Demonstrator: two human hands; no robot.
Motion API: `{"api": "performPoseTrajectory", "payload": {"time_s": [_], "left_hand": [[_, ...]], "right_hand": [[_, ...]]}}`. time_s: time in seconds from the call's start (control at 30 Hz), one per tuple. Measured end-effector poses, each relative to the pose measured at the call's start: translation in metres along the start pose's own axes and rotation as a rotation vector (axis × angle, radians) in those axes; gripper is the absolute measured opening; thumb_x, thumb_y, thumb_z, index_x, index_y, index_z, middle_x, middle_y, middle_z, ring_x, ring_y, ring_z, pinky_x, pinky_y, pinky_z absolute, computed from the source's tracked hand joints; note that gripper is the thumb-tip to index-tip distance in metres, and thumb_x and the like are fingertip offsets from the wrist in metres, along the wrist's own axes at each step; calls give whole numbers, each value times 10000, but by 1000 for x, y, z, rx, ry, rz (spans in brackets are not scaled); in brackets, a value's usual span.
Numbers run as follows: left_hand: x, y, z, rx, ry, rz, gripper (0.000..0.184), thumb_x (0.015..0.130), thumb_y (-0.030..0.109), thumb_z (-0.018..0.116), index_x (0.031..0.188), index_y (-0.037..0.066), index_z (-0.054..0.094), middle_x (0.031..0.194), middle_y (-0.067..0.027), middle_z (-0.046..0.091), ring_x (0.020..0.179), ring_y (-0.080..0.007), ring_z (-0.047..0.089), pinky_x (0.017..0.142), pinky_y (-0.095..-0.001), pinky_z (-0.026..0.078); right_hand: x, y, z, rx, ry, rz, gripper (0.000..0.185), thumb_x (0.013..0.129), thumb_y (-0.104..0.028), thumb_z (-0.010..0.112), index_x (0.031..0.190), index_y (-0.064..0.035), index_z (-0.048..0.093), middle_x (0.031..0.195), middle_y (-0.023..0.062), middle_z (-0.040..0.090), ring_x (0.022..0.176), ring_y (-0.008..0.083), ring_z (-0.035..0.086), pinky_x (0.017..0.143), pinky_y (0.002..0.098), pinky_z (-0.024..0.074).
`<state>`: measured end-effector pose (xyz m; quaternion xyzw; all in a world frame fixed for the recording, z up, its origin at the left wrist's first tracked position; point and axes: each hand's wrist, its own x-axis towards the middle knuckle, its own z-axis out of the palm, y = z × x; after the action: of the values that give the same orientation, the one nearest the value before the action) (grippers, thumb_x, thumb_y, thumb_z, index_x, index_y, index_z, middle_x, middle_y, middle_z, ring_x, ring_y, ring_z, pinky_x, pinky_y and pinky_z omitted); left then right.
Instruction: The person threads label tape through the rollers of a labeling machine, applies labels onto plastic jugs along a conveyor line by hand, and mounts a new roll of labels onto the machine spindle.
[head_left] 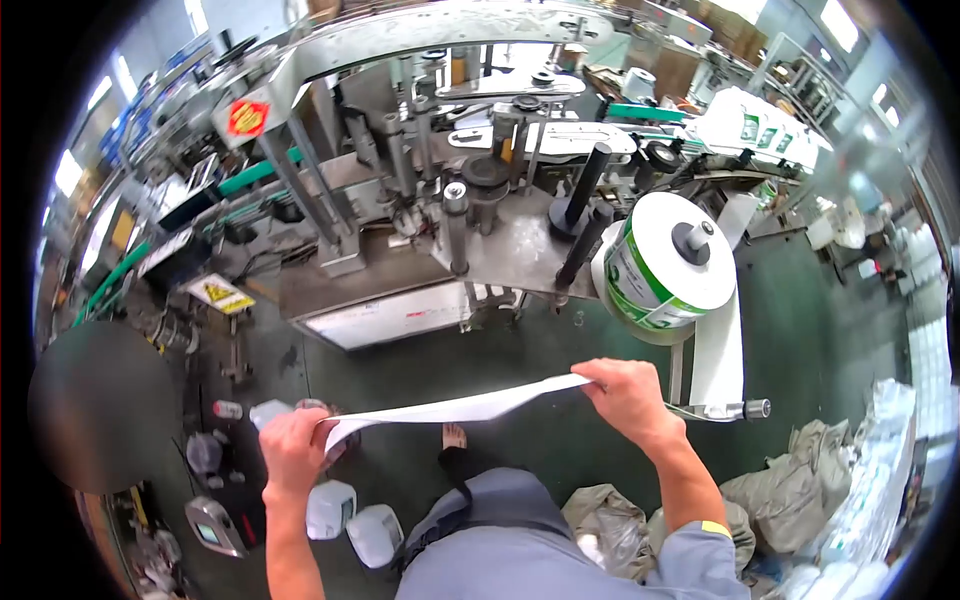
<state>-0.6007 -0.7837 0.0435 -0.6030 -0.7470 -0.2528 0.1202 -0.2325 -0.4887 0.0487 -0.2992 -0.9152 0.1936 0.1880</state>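
Observation:
A long white paper strip (460, 408) stretches between my two hands in front of my body, sagging and slightly twisted. My left hand (295, 440) pinches one end of it, and my right hand (625, 395) pinches the other. Above and right of my right hand sits a large roll of green-and-white labels (665, 265) on a spindle of the labeling machine (520, 235). From that roll a white web (718, 350) runs down to a metal roller (745, 409). What is printed on the strip, if anything, cannot be made out.
White jugs (375, 535) stand on the green floor (400, 375) at lower left, near a grey device with a screen (215, 525). Sacks (800, 480) and plastic wrap (870, 470) lie at right. A yellow warning sign (222, 294) hangs at left. Labeled white containers (755, 125) stand at back right.

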Motion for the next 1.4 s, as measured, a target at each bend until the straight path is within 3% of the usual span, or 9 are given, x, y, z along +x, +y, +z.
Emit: {"api": "performPoseTrajectory", "payload": {"time_s": [0.4, 0.5, 0.83, 0.93, 0.97, 1.0, 1.1, 1.27, 1.4], "left_hand": [[293, -48, -24, -578, 50, 220, 182, 770, -67, 788, 908, 6, 695, 856, -104, 717, 797, -228, 678, 747, -316, 523], [352, -60, 6, -722, 226, 214, 157, 823, -78, 796, 903, -11, 679, 852, -73, 704, 792, -143, 636, 736, -250, 492], [418, -112, 42, -645, 584, 339, 199, 902, -5, 803, 1065, -40, 694, 999, -111, 736, 776, -125, 660, 659, -233, 534], [399, -110, 15, -606, 512, 186, 219, 918, 26, 798, 1093, -39, 684, 1011, -119, 734, 832, -133, 668, 704, -248, 543], [395, -102, 12, -511, 521, 196, 158, 977, 60, 750, 1117, 6, 702, 908, -64, 731, 699, -56, 614, 577, -180, 443], [389, -103, 14, -497, 515, 195, 158, 977, 60, 750, 1117, 6, 702, 908, -64, 731, 699, -56, 614, 577, -180, 443], [353, -131, 12, -283, 470, -92, 298, 953, 194, 799, 1112, -18, 663, 998, -76, 710, 859, -122, 659, 715, -256, 535], [322, -133, 7, -385, 488, -289, 369, 935, 228, 810, 1151, -31, 661, 980, -59, 703, 860, -121, 649, 753, -272, 526], [307, -147, -7, -577, 290, -168, 440, 862, 284, 874, 1114, -26, 691, 959, -48, 697, 834, -108, 639, 755, -258, 516]], "right_hand": [[139, 36, -112, -271, 563, 429, 179, 957, -210, 715, 1013, -44, 751, 750, 150, 708, 663, 331, 686, 631, 361, 520], [159, 65, -110, -67, 677, 432, 283, 962, -282, 723, 1036, -13, 766, 821, 147, 768, 699, 225, 726, 689, 337, 547], [212, 110, -85, 335, 224, 613, 299, 973, -236, 736, 1077, 42, 769, 921, 93, 794, 818, 88, 660, 802, 305, 540], [229, 112, -75, 191, -52, 479, 279, 928, -207, 692, 1143, -39, 750, 1027, 129, 791, 1001, 250, 744, 928, 365, 549], [231, 114, -65, 239, -77, 447, 349, 910, -229, 706, 1205, -43, 718, 1091, 141, 771, 1063, 310, 716, 973, 389, 536], [229, 107, -50, 4, 139, 175, 389, 919, -258, 711, 1234, -29, 694, 1091, 145, 755, 1054, 353, 708, 1007, 428, 519], [216, 45, -30, -90, 819, 114, 380, 979, -274, 694, 1253, -11, 671, 1142, 146, 721, 1062, 338, 700, 922, 425, 561], [200, 18, 102, 1617, 487, 999, 208, 1062, -228, 614, 1102, -37, 686, 1174, 67, 706, 1052, 227, 691, 867, 375, 579], [224, 52, 157, 2348, 651, 735, 169, 1048, -234, 645, 1054, -73, 698, 1154, 44, 707, 1043, 207, 689, 936, 410, 567]]}}
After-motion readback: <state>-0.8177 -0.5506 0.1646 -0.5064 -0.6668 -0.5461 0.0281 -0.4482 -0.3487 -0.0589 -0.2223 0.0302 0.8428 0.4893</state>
